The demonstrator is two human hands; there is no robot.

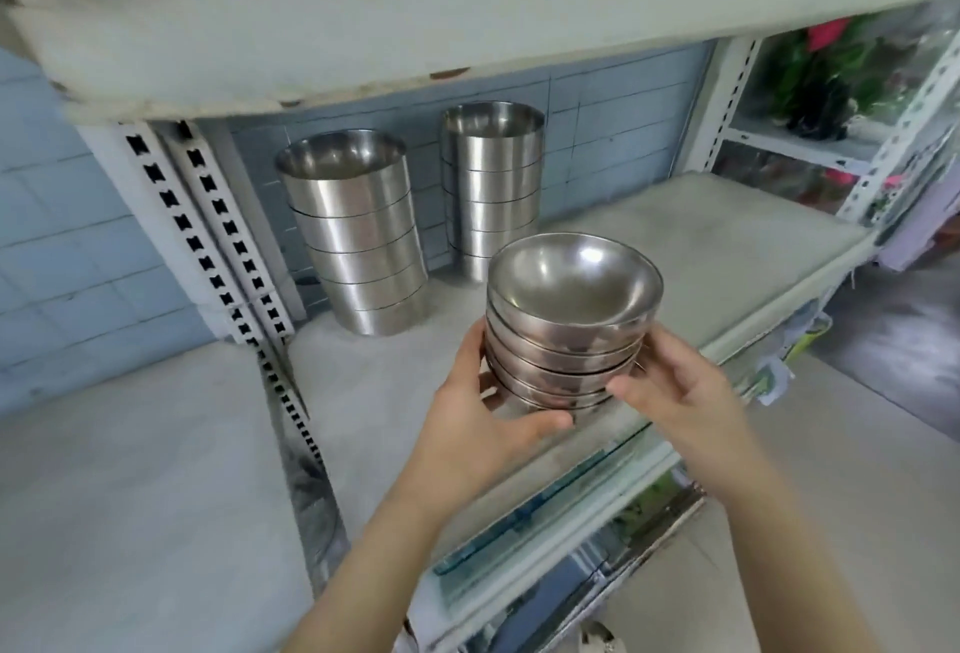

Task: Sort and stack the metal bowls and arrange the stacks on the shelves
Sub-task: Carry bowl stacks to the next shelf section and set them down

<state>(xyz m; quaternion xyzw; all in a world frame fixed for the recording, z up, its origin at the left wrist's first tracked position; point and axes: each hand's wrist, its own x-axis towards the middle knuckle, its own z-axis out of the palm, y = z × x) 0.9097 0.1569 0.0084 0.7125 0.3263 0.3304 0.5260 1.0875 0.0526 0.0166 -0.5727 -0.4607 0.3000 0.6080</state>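
Note:
I hold a stack of several shallow metal bowls (pixel 569 325) over the front part of the grey shelf (pixel 701 247). My left hand (pixel 480 424) grips the stack's left side and underside, thumb curled under the lowest bowl. My right hand (pixel 675 392) grips its right side, fingers curled round the lower rims. Two taller stacks of straight-sided metal bowls stand at the back of the shelf: a wider left stack (pixel 358 231) and a narrower right stack (pixel 491 185). Whether the held stack touches the shelf is hidden by my hands.
An upper shelf board (pixel 467 23) hangs low overhead. A perforated white upright (pixel 218 231) stands on the left, with another grey shelf (pixel 130 470) beyond it. The shelf surface right of the stacks is bare. Lower shelves with packaged goods (pixel 571 522) lie below.

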